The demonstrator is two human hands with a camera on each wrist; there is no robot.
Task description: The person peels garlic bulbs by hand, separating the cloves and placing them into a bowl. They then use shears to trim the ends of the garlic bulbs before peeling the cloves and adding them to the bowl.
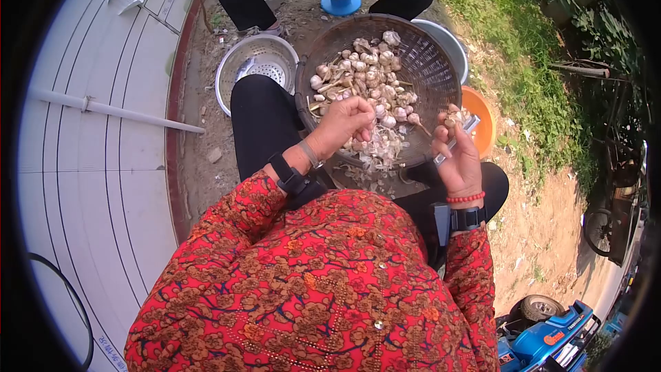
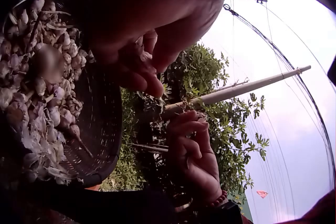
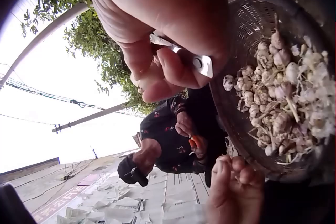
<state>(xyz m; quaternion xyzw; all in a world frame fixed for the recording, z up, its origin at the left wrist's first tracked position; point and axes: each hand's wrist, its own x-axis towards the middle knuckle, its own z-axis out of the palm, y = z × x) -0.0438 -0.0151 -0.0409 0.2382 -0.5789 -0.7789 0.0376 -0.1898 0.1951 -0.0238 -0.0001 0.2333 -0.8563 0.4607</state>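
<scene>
My right hand [image 1: 460, 162] holds a garlic bulb [image 1: 453, 120] at its fingertips. The same hand grips a small knife [image 3: 202, 65] with a pale metal body, mostly covered by the fingers. Over the near left part of a dark wicker basket [image 1: 435, 62], my left hand [image 1: 344, 127] has its fingers curled toward the thumb. In the left wrist view it pinches a small pale piece [image 2: 145, 55], partly hidden; I cannot tell what it is. Below the hands, many garlic bulbs [image 1: 372, 72] lie in the basket, with loose papery skins [image 1: 379, 150] at its near side.
A metal colander [image 1: 226, 83] stands left of the basket. To its right are an orange basin [image 1: 484, 124] and a grey-blue basin [image 1: 454, 45]. Another person [image 3: 170, 134] sits opposite, holding something orange [image 3: 197, 142]. A white panelled wall [image 1: 103, 145] runs along the left.
</scene>
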